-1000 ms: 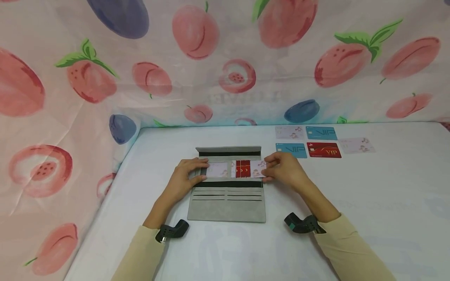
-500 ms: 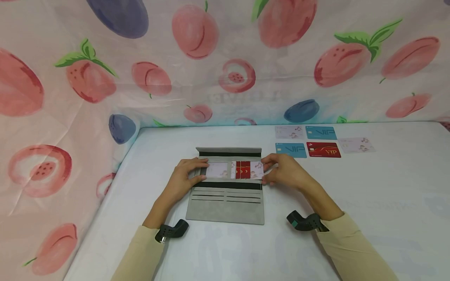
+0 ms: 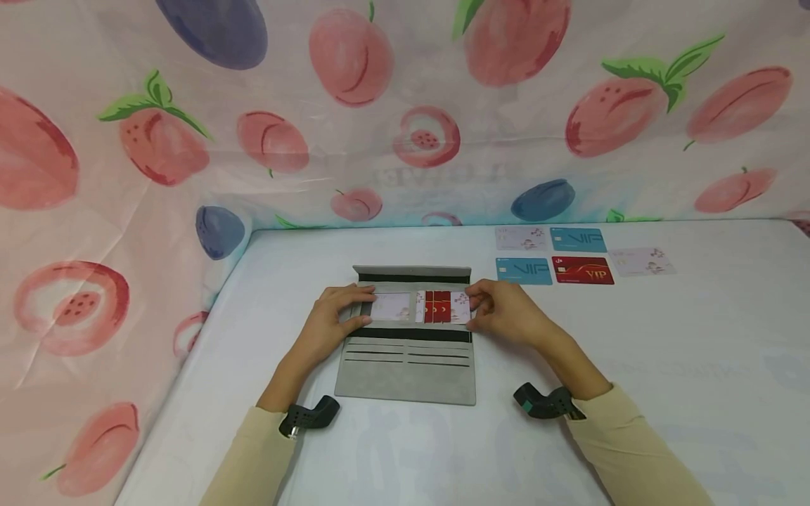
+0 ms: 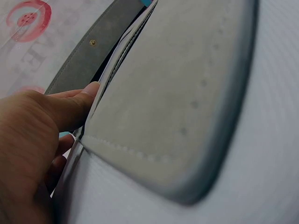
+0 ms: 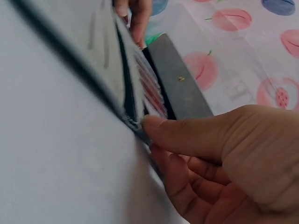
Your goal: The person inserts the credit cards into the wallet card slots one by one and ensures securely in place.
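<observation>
A grey long wallet (image 3: 408,385) lies unfolded on the white table, its slotted panel towards me. My left hand (image 3: 327,320) grips its left edge, with the thumb (image 4: 91,88) on the near side in the left wrist view. On the right, my right hand (image 3: 511,310) pinches the wallet's edge between thumb (image 5: 156,128) and curled fingers, beside the cards. A pale floral card (image 3: 391,306) shows in the left part of the middle section. White floral and red cards (image 3: 438,307) fill the right part, their outer end right at my right fingertips.
Behind and to the right lie two blue VIP cards (image 3: 578,239), a red VIP card (image 3: 583,270) and two pale floral cards (image 3: 642,261). A fruit-print cloth (image 3: 481,140) rises behind the table and along its left side.
My right hand has moved slightly left, and the white card's outer end has slid left into line with the wallet's edge. The wallet's near panel has shifted slightly; my left hand stays put.
</observation>
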Motion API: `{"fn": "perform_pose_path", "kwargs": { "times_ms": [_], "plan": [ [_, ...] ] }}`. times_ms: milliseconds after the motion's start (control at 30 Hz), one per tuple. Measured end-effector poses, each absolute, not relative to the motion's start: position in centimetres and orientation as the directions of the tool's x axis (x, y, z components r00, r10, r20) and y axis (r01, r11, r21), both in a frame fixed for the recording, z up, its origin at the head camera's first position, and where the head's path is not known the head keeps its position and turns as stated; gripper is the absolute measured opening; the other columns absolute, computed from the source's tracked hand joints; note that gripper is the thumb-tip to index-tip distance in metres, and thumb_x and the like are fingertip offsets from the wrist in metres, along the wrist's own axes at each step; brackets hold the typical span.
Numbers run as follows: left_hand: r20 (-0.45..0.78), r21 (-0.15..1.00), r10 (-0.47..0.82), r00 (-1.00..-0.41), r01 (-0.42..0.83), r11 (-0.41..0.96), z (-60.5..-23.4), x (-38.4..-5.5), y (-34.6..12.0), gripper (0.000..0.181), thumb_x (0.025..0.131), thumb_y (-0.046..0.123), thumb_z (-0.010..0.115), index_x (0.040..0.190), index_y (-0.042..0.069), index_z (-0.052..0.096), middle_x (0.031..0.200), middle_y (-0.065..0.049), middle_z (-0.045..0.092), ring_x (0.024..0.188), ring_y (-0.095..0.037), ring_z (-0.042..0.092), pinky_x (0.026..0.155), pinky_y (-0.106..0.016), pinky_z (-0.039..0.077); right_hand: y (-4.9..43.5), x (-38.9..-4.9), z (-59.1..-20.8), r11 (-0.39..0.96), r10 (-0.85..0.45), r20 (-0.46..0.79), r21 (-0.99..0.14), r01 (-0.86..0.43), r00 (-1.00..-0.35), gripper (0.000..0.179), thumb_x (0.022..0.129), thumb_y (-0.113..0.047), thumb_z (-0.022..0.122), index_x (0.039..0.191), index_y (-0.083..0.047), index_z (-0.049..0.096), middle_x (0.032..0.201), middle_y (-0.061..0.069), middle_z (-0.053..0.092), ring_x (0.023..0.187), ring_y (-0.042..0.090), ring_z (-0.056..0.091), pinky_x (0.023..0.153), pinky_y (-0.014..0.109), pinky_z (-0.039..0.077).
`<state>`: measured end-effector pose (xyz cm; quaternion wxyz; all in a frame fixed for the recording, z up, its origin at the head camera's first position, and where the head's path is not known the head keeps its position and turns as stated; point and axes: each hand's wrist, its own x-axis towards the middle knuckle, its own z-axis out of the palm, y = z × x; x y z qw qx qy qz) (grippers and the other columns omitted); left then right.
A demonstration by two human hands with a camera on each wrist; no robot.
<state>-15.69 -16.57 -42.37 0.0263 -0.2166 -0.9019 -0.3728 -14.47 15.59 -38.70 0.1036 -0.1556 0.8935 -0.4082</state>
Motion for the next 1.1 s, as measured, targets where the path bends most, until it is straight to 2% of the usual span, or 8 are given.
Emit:
{"fn": "perform_pose_path", "kwargs": {
  "times_ms": [400,733,1100],
  "plan": [
    [0.208,0.667,0.370,-0.905,0.408,0.623,-42.1,-15.5,-16.6,0.036,0.084,0.017,0.075,0.119,0.015,0.068,0.135,0.003,0.056,0.127,-0.023,0.040,0.102,-0.049,0.029,14.9,-14.4,-39.1,0.645,-0.341,-0.030,-0.734,-0.211,-0.940,0.052,0.077,-0.003,0.079,0.123,0.007,0.057,0.090,0.005,0.060,0.079,0.019,0.054,0.071,0.029,0.049],
    [0.220,0.671,0.370,-0.903,0.415,0.614,-42.3,-15.6,-16.6,0.036,0.083,0.016,0.075,0.119,0.015,0.069,0.135,0.002,0.056,0.127,-0.023,0.041,0.103,-0.049,0.028,14.4,-14.5,-39.7,0.646,-0.351,0.024,-0.718,-0.260,-0.936,0.045,0.079,-0.006,0.078,0.119,0.008,0.060,0.087,0.005,0.060,0.077,0.017,0.054,0.070,0.028,0.049],
    [0.210,0.669,0.367,-0.906,0.406,0.622,-42.2,-15.6,-16.6,0.036,0.083,0.015,0.075,0.118,0.015,0.069,0.135,0.002,0.056,0.128,-0.024,0.040,0.104,-0.049,0.028,13.9,-14.3,-39.9,0.646,-0.360,0.044,-0.709,-0.283,-0.932,0.046,0.081,-0.005,0.076,0.122,0.008,0.059,0.082,0.002,0.057,0.072,0.014,0.050,0.062,0.026,0.043]
  ]
}}
